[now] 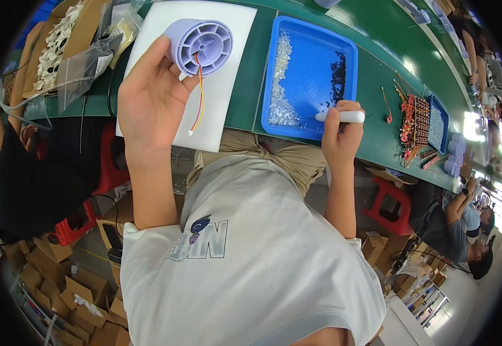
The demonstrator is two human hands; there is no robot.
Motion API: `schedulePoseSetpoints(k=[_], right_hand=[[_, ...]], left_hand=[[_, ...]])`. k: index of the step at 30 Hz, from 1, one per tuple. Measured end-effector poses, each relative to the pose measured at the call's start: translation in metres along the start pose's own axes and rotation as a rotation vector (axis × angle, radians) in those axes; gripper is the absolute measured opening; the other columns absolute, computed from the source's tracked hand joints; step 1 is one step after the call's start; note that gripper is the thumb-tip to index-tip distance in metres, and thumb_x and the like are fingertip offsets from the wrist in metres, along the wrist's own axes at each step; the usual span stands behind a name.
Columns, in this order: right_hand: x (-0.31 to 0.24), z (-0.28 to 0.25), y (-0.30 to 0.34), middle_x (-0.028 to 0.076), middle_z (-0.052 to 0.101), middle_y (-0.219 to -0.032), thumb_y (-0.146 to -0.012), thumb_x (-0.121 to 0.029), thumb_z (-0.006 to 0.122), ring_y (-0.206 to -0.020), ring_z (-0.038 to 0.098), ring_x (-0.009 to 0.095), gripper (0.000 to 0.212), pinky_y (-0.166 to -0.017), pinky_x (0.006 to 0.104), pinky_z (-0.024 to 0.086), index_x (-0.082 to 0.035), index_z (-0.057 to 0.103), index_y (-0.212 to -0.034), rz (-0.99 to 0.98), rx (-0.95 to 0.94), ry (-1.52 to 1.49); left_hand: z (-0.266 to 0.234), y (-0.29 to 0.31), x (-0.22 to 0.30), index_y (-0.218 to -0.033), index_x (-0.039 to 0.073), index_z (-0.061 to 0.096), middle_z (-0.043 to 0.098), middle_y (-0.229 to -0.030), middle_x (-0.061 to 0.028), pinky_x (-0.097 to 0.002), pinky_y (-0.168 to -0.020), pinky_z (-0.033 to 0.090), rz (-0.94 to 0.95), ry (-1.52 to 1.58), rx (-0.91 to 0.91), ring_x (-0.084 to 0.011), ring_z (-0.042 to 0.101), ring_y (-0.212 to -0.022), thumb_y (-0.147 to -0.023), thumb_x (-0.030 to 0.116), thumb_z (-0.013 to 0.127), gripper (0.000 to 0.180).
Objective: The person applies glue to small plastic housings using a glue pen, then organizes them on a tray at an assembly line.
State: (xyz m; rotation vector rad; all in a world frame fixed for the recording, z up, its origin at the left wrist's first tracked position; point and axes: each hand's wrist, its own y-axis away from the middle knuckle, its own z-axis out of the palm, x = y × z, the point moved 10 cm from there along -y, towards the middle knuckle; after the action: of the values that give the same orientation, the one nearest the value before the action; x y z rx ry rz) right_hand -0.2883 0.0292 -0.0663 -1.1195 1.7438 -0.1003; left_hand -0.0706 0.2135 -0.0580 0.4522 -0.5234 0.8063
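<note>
My left hand (157,95) grips a lilac plastic fan housing (189,47), a short cylinder with a spoked, ring-shaped end turned toward me. Red and yellow wires (201,95) hang from its middle and end in a small white connector (191,132). My right hand (344,131) is closed around a white pen-shaped tool (350,117) with a thin tip. That tip points left, over the near part of a blue tray (311,75). Small clear pieces (282,109) lie along the tray's left side, and small black pieces (338,75) along its right.
A white foam sheet (228,69) lies under my left hand on the green table (372,81). To the right are a bundle of wired parts (415,121), a smaller blue tray (446,128) and lilac cylinders (455,151). A carton of white parts (61,52) stands left. People sit at both sides.
</note>
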Motion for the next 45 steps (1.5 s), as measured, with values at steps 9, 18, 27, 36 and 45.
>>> schedulePoseSetpoints(k=[9,18,27,36,45], right_hand=[[-0.044,0.028,-0.017,0.012,0.047,-0.090,-0.088,-0.004,0.050,-0.075,0.050,0.015,0.012,-0.065,0.0251,0.043,-0.003,0.041,-0.095,-0.067,0.028,-0.348],[-0.098,0.126,-0.020,0.012,0.047,-0.089,-0.088,-0.009,0.050,-0.065,0.049,0.014,0.013,-0.056,0.0256,0.042,-0.003,0.041,-0.095,-0.309,-0.260,-0.211],[-0.115,0.078,-0.038,0.012,0.046,-0.086,-0.091,-0.017,0.048,-0.059,0.047,0.016,0.016,-0.052,0.0255,0.041,-0.003,0.040,-0.095,-0.159,-0.018,-0.657],[-0.131,0.060,-0.036,0.013,0.044,-0.086,-0.091,-0.024,0.049,-0.058,0.047,0.016,0.024,-0.052,0.0266,0.043,-0.003,0.039,-0.098,-0.232,0.002,-0.673],[-0.131,0.057,-0.028,0.012,0.046,-0.087,-0.090,-0.022,0.051,-0.061,0.051,0.018,0.023,-0.054,0.0271,0.045,-0.003,0.041,-0.097,-0.276,0.041,-0.699]], left_hand=[[-0.036,0.031,0.027,-0.105,-0.004,0.054,0.061,-0.097,-0.0076,-0.0322,-0.080,0.050,0.175,-0.069,0.047,-0.0145,0.059,-0.087,-0.091,0.016,0.049,0.025],[-0.068,0.060,0.048,-0.103,-0.005,0.056,0.063,-0.094,-0.0100,-0.0286,-0.077,0.051,0.283,-0.100,0.137,-0.0150,0.062,-0.082,-0.084,0.015,0.062,0.028],[-0.055,0.062,0.017,-0.106,-0.006,0.055,0.062,-0.096,-0.0110,-0.0313,-0.079,0.051,0.098,-0.226,0.085,-0.0162,0.061,-0.086,-0.085,0.019,0.061,0.033],[-0.032,0.060,-0.027,-0.104,-0.004,0.057,0.061,-0.093,-0.0072,-0.0262,-0.077,0.050,-0.090,-0.125,0.030,-0.0122,0.059,-0.084,-0.082,0.017,0.065,0.031],[-0.015,0.066,-0.037,-0.106,-0.003,0.055,0.061,-0.097,-0.0085,-0.0326,-0.080,0.050,-0.120,-0.156,-0.028,-0.0165,0.060,-0.089,-0.089,0.019,0.055,0.028]])
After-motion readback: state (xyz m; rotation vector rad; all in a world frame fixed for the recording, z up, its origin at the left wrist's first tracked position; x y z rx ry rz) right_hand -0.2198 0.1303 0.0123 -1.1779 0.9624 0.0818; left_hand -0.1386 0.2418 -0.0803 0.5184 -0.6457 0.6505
